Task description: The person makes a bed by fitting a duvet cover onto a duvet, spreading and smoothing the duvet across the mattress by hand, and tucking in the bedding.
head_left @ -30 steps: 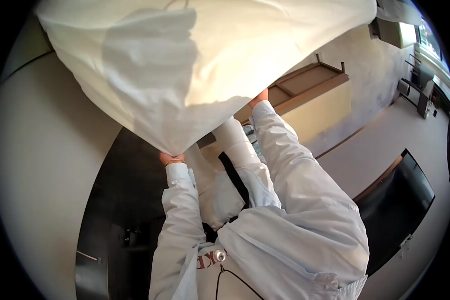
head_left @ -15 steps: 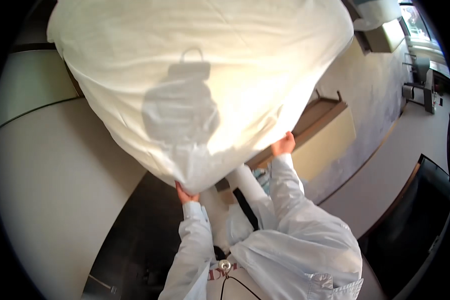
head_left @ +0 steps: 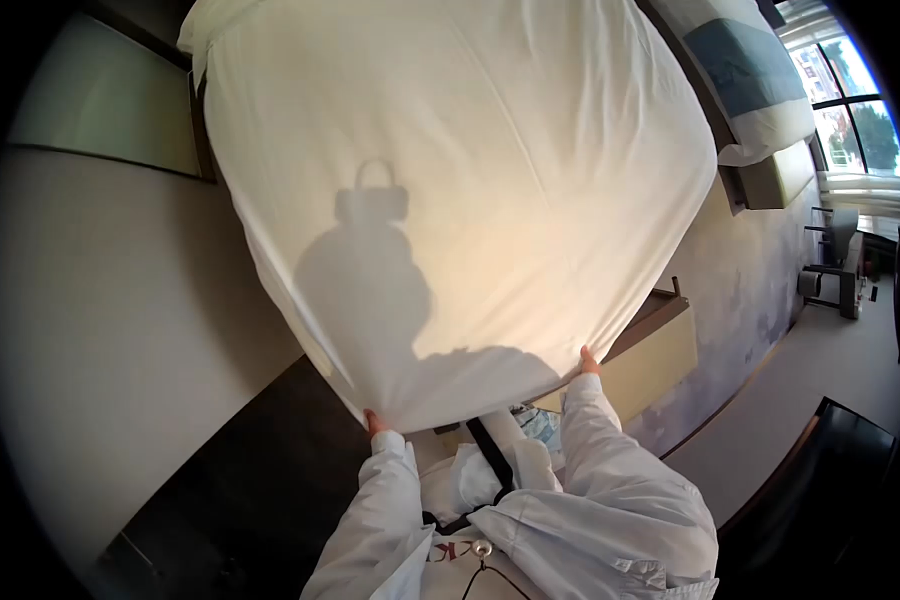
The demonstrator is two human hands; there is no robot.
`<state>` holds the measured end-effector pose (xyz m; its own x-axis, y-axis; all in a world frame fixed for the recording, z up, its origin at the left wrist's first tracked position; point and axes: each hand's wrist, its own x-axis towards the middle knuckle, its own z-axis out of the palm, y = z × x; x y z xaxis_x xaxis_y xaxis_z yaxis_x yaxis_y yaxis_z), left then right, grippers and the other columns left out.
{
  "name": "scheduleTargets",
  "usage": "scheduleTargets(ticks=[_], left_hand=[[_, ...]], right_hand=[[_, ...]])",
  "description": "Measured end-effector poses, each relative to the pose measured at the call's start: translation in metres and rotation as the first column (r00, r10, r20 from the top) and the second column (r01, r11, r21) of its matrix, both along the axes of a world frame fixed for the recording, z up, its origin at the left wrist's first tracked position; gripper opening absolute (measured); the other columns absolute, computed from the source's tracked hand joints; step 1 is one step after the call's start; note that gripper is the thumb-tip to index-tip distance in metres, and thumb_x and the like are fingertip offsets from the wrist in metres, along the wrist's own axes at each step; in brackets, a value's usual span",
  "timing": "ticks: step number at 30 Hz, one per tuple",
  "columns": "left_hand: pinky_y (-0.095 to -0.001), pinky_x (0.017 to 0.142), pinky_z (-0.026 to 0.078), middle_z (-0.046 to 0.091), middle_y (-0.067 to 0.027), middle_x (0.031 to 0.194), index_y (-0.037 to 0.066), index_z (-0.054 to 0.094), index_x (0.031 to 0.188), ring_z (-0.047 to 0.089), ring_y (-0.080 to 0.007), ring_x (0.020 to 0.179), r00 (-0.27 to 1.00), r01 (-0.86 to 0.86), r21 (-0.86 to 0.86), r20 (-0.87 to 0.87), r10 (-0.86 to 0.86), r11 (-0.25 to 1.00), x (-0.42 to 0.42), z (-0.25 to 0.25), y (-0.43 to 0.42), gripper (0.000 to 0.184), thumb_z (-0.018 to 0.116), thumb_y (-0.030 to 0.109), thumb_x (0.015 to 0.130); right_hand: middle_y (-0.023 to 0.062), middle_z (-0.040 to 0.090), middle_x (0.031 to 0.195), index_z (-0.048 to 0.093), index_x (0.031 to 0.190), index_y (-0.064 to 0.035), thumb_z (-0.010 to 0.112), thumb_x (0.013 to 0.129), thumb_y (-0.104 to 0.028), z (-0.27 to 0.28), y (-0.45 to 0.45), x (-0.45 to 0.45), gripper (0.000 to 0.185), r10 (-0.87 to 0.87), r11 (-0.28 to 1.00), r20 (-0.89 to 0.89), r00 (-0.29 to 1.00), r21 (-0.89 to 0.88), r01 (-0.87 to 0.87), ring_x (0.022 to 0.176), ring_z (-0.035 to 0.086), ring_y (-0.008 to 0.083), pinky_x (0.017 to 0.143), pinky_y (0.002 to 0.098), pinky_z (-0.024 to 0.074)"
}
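A large white sheet (head_left: 470, 200) stretches from the top of the view down towards me, with a shadow of a head and shoulders on it. At its near left corner, my left hand (head_left: 375, 422) grips the edge, thumb on top and fingers hidden beneath the cloth. My right hand (head_left: 589, 362) pinches the sheet's near right edge, its thumb also on top. Between the hands the near edge hangs in a shallow curve, with creases running away from each grip.
A wooden-framed bench (head_left: 655, 345) stands just right of the sheet. Another bed (head_left: 745, 75) with a blue-grey runner lies at the upper right, near a window (head_left: 850, 110). A chair (head_left: 838, 235) stands by a desk. A black screen (head_left: 820, 490) is at the lower right.
The sheet has come down and spread flatter, its billow reduced. Both hands have moved lower in view and farther apart, still on the edge. More of the other bed and window shows.
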<state>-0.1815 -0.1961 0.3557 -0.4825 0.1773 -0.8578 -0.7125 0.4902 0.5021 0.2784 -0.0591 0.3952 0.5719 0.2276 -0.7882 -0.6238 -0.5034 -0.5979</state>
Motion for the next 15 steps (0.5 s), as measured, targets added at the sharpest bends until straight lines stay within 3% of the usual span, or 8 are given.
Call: scheduleTargets(ticks=[1,2,5,7,9,10,12,15], left_hand=[[-0.0345,0.086,0.037,0.05,-0.0101,0.111,0.0,0.044,0.115,0.049,-0.0259,0.096,0.999,-0.002,-0.127,-0.052,-0.005,0.992,-0.005,-0.005,0.001,0.061,0.042,0.051,0.08],[-0.0345,0.086,0.037,0.05,-0.0101,0.111,0.0,0.044,0.115,0.049,-0.0259,0.096,0.998,-0.014,-0.124,-0.055,0.008,0.992,-0.007,-0.008,0.0,0.061,0.042,0.051,0.08],[-0.036,0.085,0.039,0.048,-0.009,0.114,0.001,0.043,0.115,0.049,-0.0259,0.097,0.977,-0.212,0.074,0.03,0.21,0.974,0.01,0.016,0.01,0.06,0.042,0.051,0.08],[-0.0386,0.084,0.04,0.047,-0.0087,0.115,0.004,0.043,0.115,0.049,-0.027,0.098,0.956,-0.269,0.241,0.181,0.229,0.933,0.023,0.033,0.021,0.057,0.044,0.049,0.08],[-0.0437,0.087,0.038,0.046,-0.0067,0.117,0.01,0.043,0.116,0.044,-0.028,0.106,0.876,-0.337,0.326,0.454,0.167,0.883,0.03,0.053,0.035,0.046,0.041,0.042,0.083],[-0.0439,0.086,0.039,0.047,-0.0065,0.116,0.01,0.043,0.116,0.044,-0.0275,0.106,0.825,-0.409,0.28,0.52,0.221,0.868,0.033,0.057,0.039,0.046,0.043,0.041,0.082],[-0.0434,0.084,0.041,0.047,-0.0069,0.115,0.009,0.042,0.116,0.046,-0.0267,0.104,0.762,-0.506,0.233,0.571,0.304,0.83,0.029,0.053,0.044,0.048,0.048,0.04,0.08],[-0.043,0.082,0.041,0.05,-0.0074,0.111,0.008,0.043,0.115,0.047,-0.0251,0.102,0.827,-0.499,0.375,0.474,0.302,0.781,0.011,0.069,0.07,0.048,0.054,0.036,0.077]], right_hand=[[0.0146,0.052,0.105,0.043,0.112,-0.0007,0.06,0.074,-0.028,0.0,0.005,-0.007,0.05,0.024,0.992,0.045,0.999,-0.127,-0.018,0.094,0.052,0.0285,0.079,0.0397,0.0446],[0.0156,0.051,0.104,0.043,0.112,-0.0022,0.061,0.073,-0.031,-0.027,-0.002,0.005,0.052,0.008,0.999,-0.068,0.998,-0.053,-0.012,0.088,0.054,0.0293,0.074,0.0426,0.0457],[0.014,0.05,0.108,0.041,0.114,-0.0036,0.056,0.076,-0.039,-0.017,0.007,-0.052,0.054,0.174,0.983,-0.311,0.934,0.002,-0.182,0.092,0.052,0.0288,0.074,0.0465,0.0435],[0.01,0.046,0.114,0.04,0.116,-0.0108,0.046,0.079,-0.049,-0.054,-0.022,-0.093,0.054,0.345,0.923,-0.639,0.687,0.101,-0.37,0.104,0.045,0.0267,0.079,0.0493,0.0395],[0.0022,0.039,0.122,0.039,0.117,-0.0241,0.039,0.081,-0.049,-0.062,-0.039,-0.16,0.044,0.354,0.852,-0.656,0.667,-0.067,-0.518,0.115,0.033,0.0206,0.088,0.0452,0.0326],[0.0049,0.045,0.114,0.042,0.113,-0.0081,0.04,0.084,-0.038,-0.025,-0.022,-0.201,0.042,0.369,0.878,-0.661,0.654,0.017,-0.478,0.104,0.043,0.0197,0.09,0.0437,0.0326],[0.0035,0.046,0.114,0.042,0.114,-0.0126,0.041,0.083,-0.039,-0.046,-0.027,-0.253,0.041,0.484,0.871,-0.695,0.532,0.322,-0.372,0.106,0.042,0.0201,0.088,0.037,0.035],[0.005,0.048,0.111,0.042,0.113,-0.0087,0.041,0.084,-0.035,0.003,-0.002,-0.3,0.039,0.423,0.906,-0.711,0.561,0.322,-0.275,0.104,0.044,0.0207,0.088,0.0351,0.0366]])
